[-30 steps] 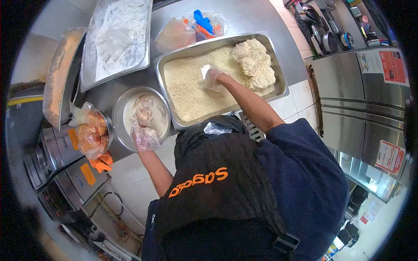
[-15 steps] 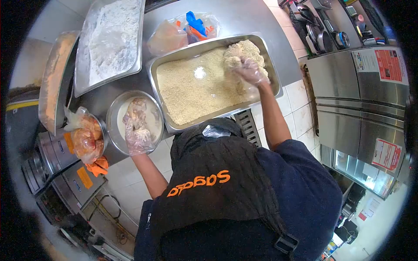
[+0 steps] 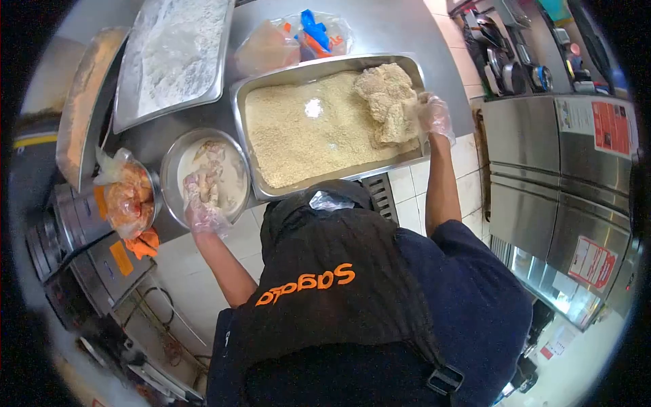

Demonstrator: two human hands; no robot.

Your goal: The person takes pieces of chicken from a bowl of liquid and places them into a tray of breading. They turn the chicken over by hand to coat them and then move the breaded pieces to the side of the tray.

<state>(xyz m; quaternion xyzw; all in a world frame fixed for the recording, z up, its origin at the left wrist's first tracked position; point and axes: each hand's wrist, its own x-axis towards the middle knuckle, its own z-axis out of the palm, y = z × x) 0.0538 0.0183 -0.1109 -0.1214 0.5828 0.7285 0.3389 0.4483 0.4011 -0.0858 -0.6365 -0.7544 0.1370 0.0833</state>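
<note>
My left hand (image 3: 205, 210), in a clear plastic glove, reaches into a round metal bowl (image 3: 169, 157) of milky batter. Its fingers are curled round a wet piece of raw chicken (image 3: 211, 183), the fingertips partly hidden by batter and meat. Over at the far end of a deep steel tray (image 3: 239, 112) filled with pale crumbs (image 3: 305, 129), my gloved right hand (image 3: 435, 117) has its curled fingers at the right rim. Just inside that rim lie crumb-coated chicken pieces (image 3: 388, 98), apart from the batter bowl.
White flour fills a metal pan (image 3: 220, 85) at the upper left, beside a tilted container of orange powder (image 3: 88, 112). Bagged orange-red meat (image 3: 130, 200) sits left of the bowl. Plastic bags (image 3: 268, 47) lie behind the crumb tray. Steel refrigerators (image 3: 522, 132) stand at the right.
My right hand has moved off the crumb-coated chicken to the tray's right rim. The left hand stays in the bowl, now lower in the batter with the raw chicken.
</note>
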